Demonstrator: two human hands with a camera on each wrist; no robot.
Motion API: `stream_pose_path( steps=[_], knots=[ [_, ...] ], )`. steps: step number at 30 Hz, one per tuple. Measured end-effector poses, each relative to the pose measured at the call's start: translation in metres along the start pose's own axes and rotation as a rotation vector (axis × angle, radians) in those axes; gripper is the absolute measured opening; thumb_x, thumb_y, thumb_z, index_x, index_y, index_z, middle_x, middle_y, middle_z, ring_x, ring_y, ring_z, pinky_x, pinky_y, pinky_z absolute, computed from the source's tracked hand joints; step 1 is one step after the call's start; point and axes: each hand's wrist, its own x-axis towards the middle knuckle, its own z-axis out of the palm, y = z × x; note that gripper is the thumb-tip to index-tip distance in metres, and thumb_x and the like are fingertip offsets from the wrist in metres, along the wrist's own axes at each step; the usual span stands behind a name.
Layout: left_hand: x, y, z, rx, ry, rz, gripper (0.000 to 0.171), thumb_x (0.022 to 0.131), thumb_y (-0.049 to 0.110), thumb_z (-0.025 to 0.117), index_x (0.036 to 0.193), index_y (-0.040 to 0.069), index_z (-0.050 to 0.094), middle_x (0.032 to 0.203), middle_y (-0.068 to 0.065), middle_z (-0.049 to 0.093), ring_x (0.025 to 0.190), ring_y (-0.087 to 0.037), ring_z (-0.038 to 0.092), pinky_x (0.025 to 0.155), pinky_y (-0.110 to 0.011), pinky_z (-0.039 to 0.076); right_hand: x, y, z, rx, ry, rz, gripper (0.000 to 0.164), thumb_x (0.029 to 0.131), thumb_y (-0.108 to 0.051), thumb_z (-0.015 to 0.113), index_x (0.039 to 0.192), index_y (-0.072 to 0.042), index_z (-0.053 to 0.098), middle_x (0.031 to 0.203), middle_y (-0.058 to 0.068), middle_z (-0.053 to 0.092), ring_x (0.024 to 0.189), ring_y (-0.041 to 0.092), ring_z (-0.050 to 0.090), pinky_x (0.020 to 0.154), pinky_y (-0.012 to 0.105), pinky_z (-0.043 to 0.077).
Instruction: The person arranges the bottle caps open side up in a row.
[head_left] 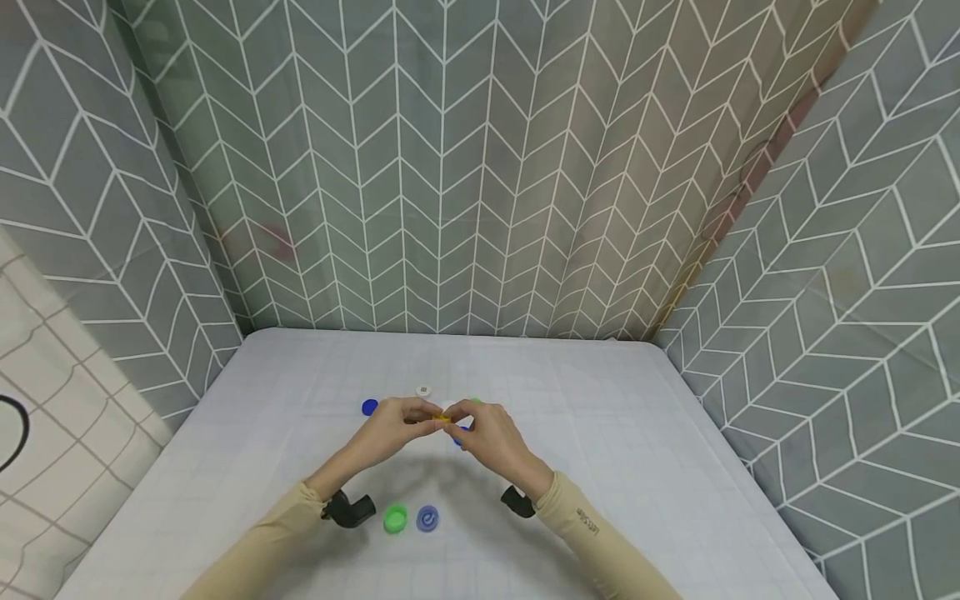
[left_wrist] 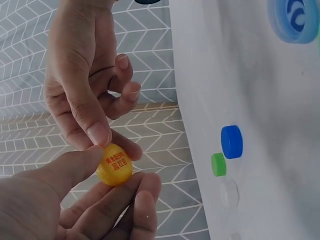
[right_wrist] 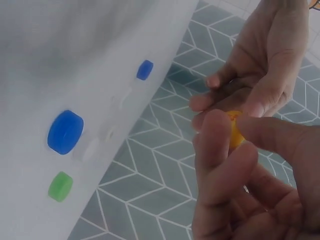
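A small yellow bottle cap (left_wrist: 114, 165) with red printed characters is held up over the table between both hands. My left hand (head_left: 386, 433) pinches it between thumb and fingers from the left. From the other side my right hand (head_left: 495, 437) pinches the same cap, its thumb and index finger at the edge. The right wrist view shows only a sliver of the yellow cap (right_wrist: 236, 129), with fingers covering the rest. Beneath the right hand a blue cap (head_left: 461, 435) lies on the table, partly hidden in the head view.
On the white-covered table (head_left: 600, 400), a dark blue cap (head_left: 370, 407), a white cap (head_left: 423, 391) and a green cap (right_wrist: 60, 186) lie beyond the hands. Nearer the front are another green cap (head_left: 395, 518) and a light blue cap (head_left: 427, 518). Patterned curtains (head_left: 465, 167) enclose the table.
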Motion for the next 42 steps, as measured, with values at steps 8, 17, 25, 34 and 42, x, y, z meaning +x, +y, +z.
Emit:
stream_pose_path(
  steps=[8,17,25,34,42],
  knots=[
    [-0.003,0.006,-0.002,0.029,-0.024,-0.062,0.044,0.082,0.038,0.074,0.116,0.011,0.070,0.106,-0.007,0.073,0.097,-0.021,0.071,0.078,-0.035,0.057,-0.004,-0.006,-0.006,-0.060,-0.028,-0.033,0.031,0.089,-0.020,0.070,0.117,-0.008,0.066,0.103,0.005,0.073,0.053,-0.004,0.057,0.050,0.017,0.046],
    [-0.013,0.025,0.003,0.075,-0.081,0.002,0.032,0.083,0.029,0.076,0.108,0.011,0.071,0.099,-0.003,0.075,0.093,-0.019,0.071,0.075,-0.031,0.057,-0.011,-0.020,-0.022,-0.244,-0.113,-0.070,0.026,0.085,-0.026,0.074,0.107,-0.013,0.073,0.091,-0.001,0.074,0.077,0.010,0.066,0.060,0.016,0.046],
    [-0.020,0.036,0.017,0.185,-0.145,0.040,0.023,0.082,0.012,0.075,0.103,0.006,0.070,0.098,-0.007,0.075,0.094,-0.022,0.071,0.080,-0.035,0.057,-0.019,-0.025,-0.027,-0.340,-0.220,-0.059,0.021,0.081,-0.029,0.077,0.094,-0.013,0.074,0.078,-0.006,0.070,0.069,0.002,0.057,0.059,0.019,0.043],
    [-0.032,0.032,0.045,0.419,-0.255,0.108,0.021,0.073,0.020,0.083,0.090,0.012,0.074,0.083,0.007,0.073,0.078,-0.006,0.064,0.078,-0.029,0.050,-0.030,-0.027,-0.013,-0.535,-0.489,-0.039,0.020,0.075,-0.032,0.082,0.079,-0.016,0.070,0.064,-0.014,0.057,0.057,0.001,0.047,0.055,0.018,0.039],
    [-0.033,0.023,0.058,0.536,-0.236,0.119,0.025,0.069,0.031,0.085,0.086,0.016,0.074,0.075,0.011,0.068,0.066,0.000,0.051,0.069,-0.029,0.037,-0.032,-0.024,0.004,-0.573,-0.548,0.006,0.027,0.077,-0.030,0.078,0.066,-0.016,0.059,0.052,-0.008,0.041,0.049,0.006,0.037,0.048,0.020,0.032]
  ],
)
